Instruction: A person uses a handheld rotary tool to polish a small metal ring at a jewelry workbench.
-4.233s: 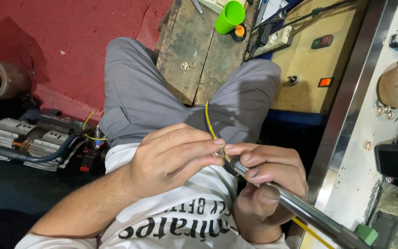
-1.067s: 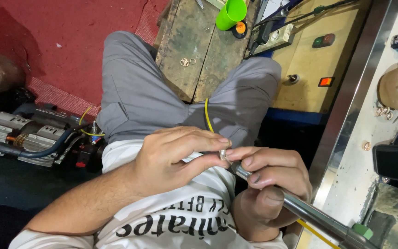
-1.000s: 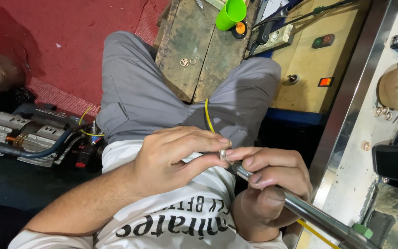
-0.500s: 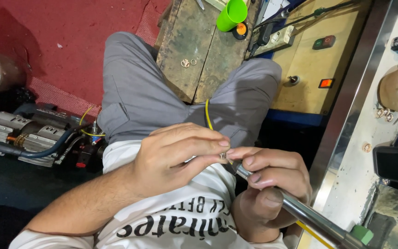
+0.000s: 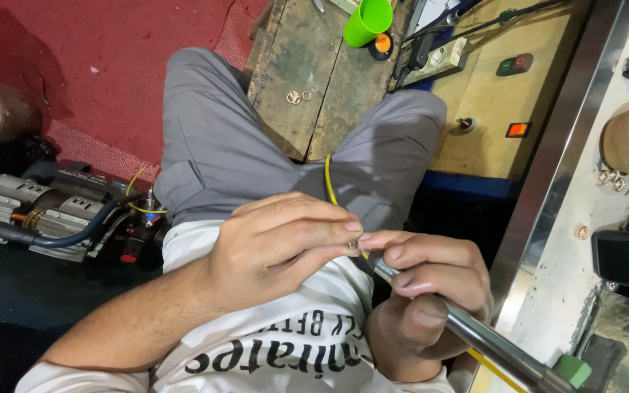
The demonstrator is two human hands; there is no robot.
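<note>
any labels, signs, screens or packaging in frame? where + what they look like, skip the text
No packages, signs or screens.
Shirt print: bottom centre, on the person's white T-shirt below the left hand and right hand; bold black lettering, upside down to the camera.
Rocker switch: right of centre on the tan panel; small black rectangle, lit orange.
Push-button box: upper right, same panel; dark oblong with one green and one red button.
</note>
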